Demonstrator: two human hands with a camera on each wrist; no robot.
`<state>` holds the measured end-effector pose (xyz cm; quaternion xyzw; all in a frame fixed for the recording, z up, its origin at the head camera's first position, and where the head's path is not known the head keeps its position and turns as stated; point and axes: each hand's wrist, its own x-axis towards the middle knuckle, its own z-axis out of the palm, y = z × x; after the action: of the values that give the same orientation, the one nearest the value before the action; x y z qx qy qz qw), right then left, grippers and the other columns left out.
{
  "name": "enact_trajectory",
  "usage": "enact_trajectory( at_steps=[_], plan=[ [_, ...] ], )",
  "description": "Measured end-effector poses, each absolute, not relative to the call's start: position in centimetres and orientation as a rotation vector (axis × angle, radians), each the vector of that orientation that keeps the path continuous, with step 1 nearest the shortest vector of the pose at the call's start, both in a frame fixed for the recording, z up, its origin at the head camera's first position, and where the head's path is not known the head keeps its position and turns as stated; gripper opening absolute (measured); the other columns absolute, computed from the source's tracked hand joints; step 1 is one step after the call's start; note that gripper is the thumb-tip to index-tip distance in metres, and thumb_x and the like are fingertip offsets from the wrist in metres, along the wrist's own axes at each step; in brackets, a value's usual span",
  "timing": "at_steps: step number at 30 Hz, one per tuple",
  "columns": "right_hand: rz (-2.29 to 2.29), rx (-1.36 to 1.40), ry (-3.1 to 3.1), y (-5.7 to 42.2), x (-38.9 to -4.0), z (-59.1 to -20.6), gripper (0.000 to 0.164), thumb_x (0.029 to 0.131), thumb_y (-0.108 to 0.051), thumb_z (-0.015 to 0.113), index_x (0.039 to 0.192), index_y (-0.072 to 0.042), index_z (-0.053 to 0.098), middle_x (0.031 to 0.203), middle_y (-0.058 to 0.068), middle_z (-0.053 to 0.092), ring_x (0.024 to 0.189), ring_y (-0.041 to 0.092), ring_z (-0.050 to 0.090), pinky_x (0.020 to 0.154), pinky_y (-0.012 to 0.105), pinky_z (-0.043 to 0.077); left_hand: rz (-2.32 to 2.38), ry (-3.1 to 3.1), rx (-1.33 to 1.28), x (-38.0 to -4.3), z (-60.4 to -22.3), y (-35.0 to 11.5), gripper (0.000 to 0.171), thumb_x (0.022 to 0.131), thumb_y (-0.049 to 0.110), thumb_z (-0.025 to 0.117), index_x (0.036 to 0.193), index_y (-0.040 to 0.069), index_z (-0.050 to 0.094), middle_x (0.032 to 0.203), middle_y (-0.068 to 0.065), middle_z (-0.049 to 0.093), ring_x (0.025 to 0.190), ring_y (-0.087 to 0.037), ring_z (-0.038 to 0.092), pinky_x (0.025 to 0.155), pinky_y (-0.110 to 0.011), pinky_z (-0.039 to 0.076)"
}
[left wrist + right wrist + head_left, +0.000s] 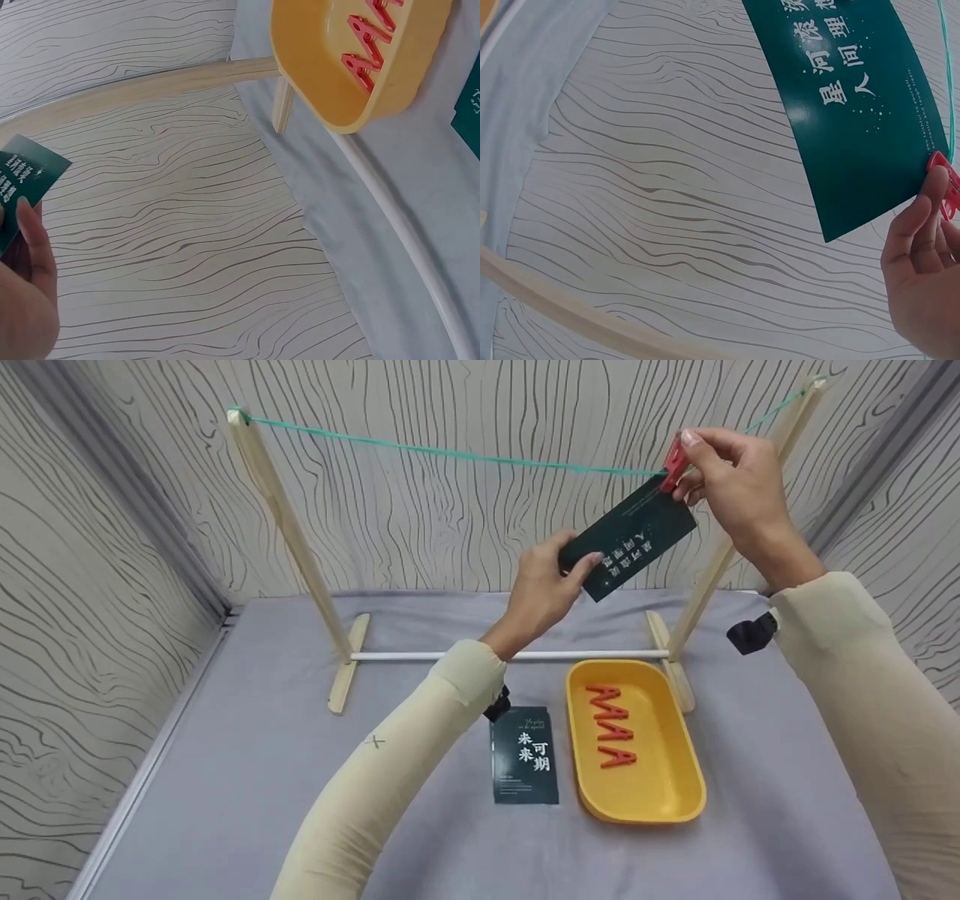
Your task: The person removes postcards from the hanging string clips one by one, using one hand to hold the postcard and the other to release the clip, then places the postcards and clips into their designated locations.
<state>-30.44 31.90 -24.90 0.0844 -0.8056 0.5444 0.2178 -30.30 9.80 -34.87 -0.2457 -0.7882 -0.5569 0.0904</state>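
My left hand [546, 577] pinches the lower left end of a dark green card [637, 536] printed with white characters, thumb across its front. The card hangs tilted just under a green string [465, 456]. At its upper right corner my right hand [742, 480] grips a red clothespin [675, 463], whose tip overlaps both card corner and string. In the right wrist view the clothespin [946, 184] sits right at the card's [855, 112] corner beside the string. The left wrist view shows my left thumb and fingers around the card's [30, 176] other end.
Wooden posts [289, 532] hold the string, joined low down by a white rod [405, 656]. On the grey cloth [225, 750] lies a second green card [525, 757]. Beside it stands a yellow tray [667, 802] with several red clothespins [611, 727]. A wood-grain patterned wall [420, 532] rises behind.
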Motion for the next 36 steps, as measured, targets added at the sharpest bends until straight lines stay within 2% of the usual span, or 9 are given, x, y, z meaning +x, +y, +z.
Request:
enact_trajectory(
  at_steps=[9,16,22,27,31,36],
  plan=[
    [1.549,0.27,-2.206,32.3,-30.4,-24.9,0.026,0.107,-0.031,0.061,0.118,-0.011,0.075,0.096,-0.003,0.067,0.068,0.007,0.066,0.064,0.015,0.055,-1.673,-2.346,-0.726,-30.1,-34.9,10.0,0.025,0.104,0.021,0.067,0.124,0.007,0.065,0.115,-0.012,0.076,0.095,-0.013,0.076,0.079,-0.017,0.061],
    [1.802,0.306,-2.076,33.0,-30.3,-25.1,0.031,0.099,-0.024,0.074,0.117,0.002,0.074,0.093,0.003,0.073,0.069,0.013,0.067,0.058,0.016,0.052,-1.688,-2.343,-0.74,-30.3,-35.2,10.0,0.026,0.104,0.02,0.067,0.126,0.006,0.066,0.116,-0.012,0.077,0.095,-0.012,0.076,0.079,-0.016,0.061],
    [1.829,0.287,-2.047,33.1,-30.4,-25.1,0.029,0.096,-0.023,0.077,0.115,-0.001,0.074,0.1,0.003,0.079,0.072,0.012,0.065,0.061,0.016,0.049,-1.663,-2.339,-0.751,-30.4,-35.2,9.9,0.026,0.104,0.02,0.067,0.124,0.004,0.066,0.112,-0.013,0.077,0.092,-0.014,0.076,0.077,-0.016,0.061],
    [1.806,0.302,-2.02,32.8,-30.3,-25.1,0.026,0.096,-0.02,0.077,0.114,-0.002,0.073,0.104,0.003,0.08,0.068,0.012,0.062,0.064,0.015,0.051,-1.63,-2.338,-0.784,-30.4,-35.1,9.9,0.026,0.105,0.022,0.066,0.125,0.005,0.066,0.112,-0.013,0.077,0.092,-0.014,0.077,0.078,-0.016,0.06],
    [1.813,0.335,-2.009,32.8,-30.1,-25.3,0.025,0.095,-0.018,0.078,0.113,0.0,0.073,0.105,0.005,0.079,0.063,0.012,0.059,0.061,0.014,0.051,-1.641,-2.341,-0.786,-30.2,-35.2,9.7,0.026,0.105,0.021,0.066,0.125,0.005,0.066,0.113,-0.013,0.077,0.093,-0.013,0.076,0.078,-0.015,0.06],
    [1.687,0.334,-2.066,33.0,-29.9,-25.6,0.024,0.096,-0.018,0.077,0.108,0.002,0.074,0.101,0.003,0.078,0.055,0.011,0.048,0.051,0.014,0.042,-1.64,-2.359,-0.789,-30.1,-35.4,9.5,0.028,0.105,0.02,0.066,0.128,0.005,0.065,0.116,-0.012,0.076,0.097,-0.014,0.077,0.08,-0.015,0.06]
  ],
)
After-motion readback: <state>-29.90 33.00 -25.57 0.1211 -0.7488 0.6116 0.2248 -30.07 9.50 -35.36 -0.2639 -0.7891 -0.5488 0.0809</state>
